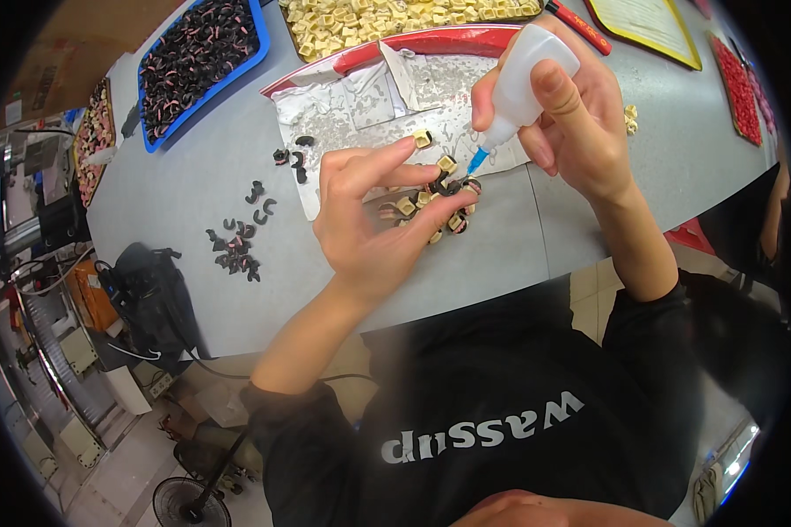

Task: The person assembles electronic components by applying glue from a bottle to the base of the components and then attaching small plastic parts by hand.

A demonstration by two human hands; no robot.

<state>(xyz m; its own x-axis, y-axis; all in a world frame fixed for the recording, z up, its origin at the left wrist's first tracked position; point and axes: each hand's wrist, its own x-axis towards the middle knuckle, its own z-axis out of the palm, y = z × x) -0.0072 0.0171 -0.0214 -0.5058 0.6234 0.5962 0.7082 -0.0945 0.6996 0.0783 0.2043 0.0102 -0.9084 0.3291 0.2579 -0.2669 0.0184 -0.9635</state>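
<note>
My right hand (pixel 589 123) is wrapped round a translucent white squeeze bottle (pixel 536 75), tilted with its blue needle tip (pixel 476 162) pointing down and left. The tip is right beside a small black curved piece (pixel 449 187) pinched in my left hand (pixel 365 211). Whether tip and piece touch, I cannot tell. Below and around the left fingers lies a cluster of small cream square pieces (pixel 404 205), some joined to dark curved parts. One cream piece (pixel 423 139) sits apart on the stained white sheet (pixel 325 105).
Loose black curved pieces (pixel 235 250) lie on the grey table (pixel 299 290) at left. A blue tray (pixel 266 39) of black and pink pieces stands far left, near a tray of cream pieces (pixel 395 18). A red marker (pixel 580 28), yellow-rimmed tray (pixel 696 61) and red pieces (pixel 735 92) are far right.
</note>
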